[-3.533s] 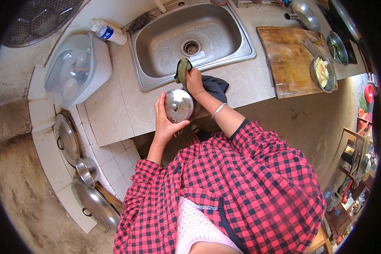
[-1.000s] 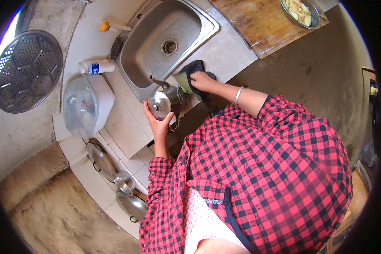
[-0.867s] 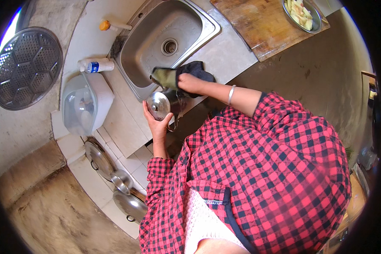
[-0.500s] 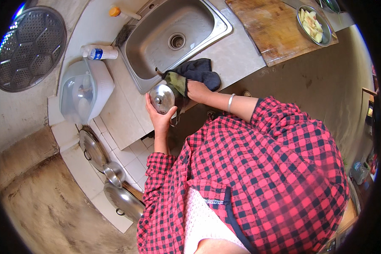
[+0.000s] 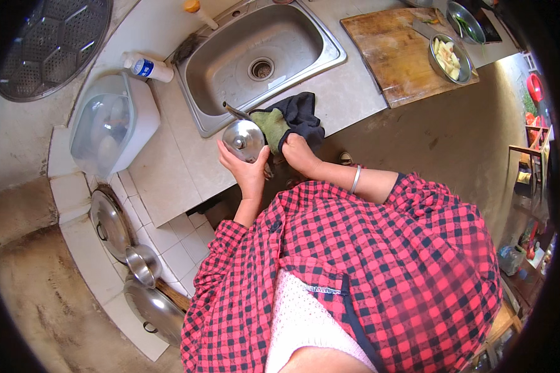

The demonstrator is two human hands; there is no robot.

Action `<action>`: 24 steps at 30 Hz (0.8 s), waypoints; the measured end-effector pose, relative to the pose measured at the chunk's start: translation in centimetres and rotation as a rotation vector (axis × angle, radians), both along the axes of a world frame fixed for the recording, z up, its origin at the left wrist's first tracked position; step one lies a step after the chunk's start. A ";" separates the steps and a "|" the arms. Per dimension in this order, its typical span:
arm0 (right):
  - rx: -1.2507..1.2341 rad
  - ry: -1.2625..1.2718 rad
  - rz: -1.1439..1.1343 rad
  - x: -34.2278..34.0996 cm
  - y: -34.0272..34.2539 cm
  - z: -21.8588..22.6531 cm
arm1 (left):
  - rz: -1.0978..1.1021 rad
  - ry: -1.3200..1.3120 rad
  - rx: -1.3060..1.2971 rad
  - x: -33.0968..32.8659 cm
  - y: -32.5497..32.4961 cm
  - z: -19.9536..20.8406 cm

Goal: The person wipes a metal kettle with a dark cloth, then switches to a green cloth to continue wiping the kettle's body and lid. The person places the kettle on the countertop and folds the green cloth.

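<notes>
My left hand (image 5: 245, 173) is wrapped round the side of a small shiny metal kettle (image 5: 245, 137), thumb on the near side. The kettle has a round knobbed lid, and its thin spout points up and left over the sink's near rim. In my right hand (image 5: 300, 153), fingers closed, is a black and green cloth (image 5: 303, 114). The cloth's green part lies against the kettle's right side, while its black part spreads over the counter edge. My right fingertips are partly hidden by the cloth.
A steel sink (image 5: 214, 81) lies just beyond the kettle. Back right, a wooden cutting board (image 5: 373, 43) bears a knife and a metal bowl (image 5: 459, 79) of pale pieces. Left are a lidded plastic box (image 5: 140, 127), a bottle (image 5: 152, 69), and metal lids (image 5: 110, 227) beside a ladle (image 5: 144, 264).
My right hand has drawn slightly back with the cloth, whose green part shows more. The kettle's spout is more visible and its lid faces me. The whole view has shifted.
</notes>
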State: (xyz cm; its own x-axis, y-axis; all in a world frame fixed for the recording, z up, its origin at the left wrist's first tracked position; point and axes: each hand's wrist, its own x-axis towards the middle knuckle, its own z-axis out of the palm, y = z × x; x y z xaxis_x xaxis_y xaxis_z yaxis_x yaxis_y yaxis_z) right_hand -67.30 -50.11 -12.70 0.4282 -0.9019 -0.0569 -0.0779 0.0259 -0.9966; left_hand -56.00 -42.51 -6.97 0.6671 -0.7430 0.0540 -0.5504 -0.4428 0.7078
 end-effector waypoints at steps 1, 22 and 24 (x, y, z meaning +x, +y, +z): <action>0.007 -0.068 -0.021 0.1 -0.5 0.2 | 0.030 0.058 0.021 -0.5 0.2 0.0; 0.194 -0.222 0.176 -2.1 -8.6 -2.3 | -0.749 -0.232 0.011 3.4 -7.8 -1.9; 0.057 -0.192 0.188 -1.9 -9.2 -4.3 | -0.723 -0.239 -0.007 2.8 -7.8 -2.0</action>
State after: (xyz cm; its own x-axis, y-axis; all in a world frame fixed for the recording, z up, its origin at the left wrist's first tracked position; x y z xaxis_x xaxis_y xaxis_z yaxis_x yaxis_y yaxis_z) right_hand -69.20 -59.31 -16.99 0.5956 -0.8032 -0.0068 0.1039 0.0854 -0.9909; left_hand -53.17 -50.30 -9.00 -0.0159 -0.9897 0.1423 -0.8401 0.0904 0.5348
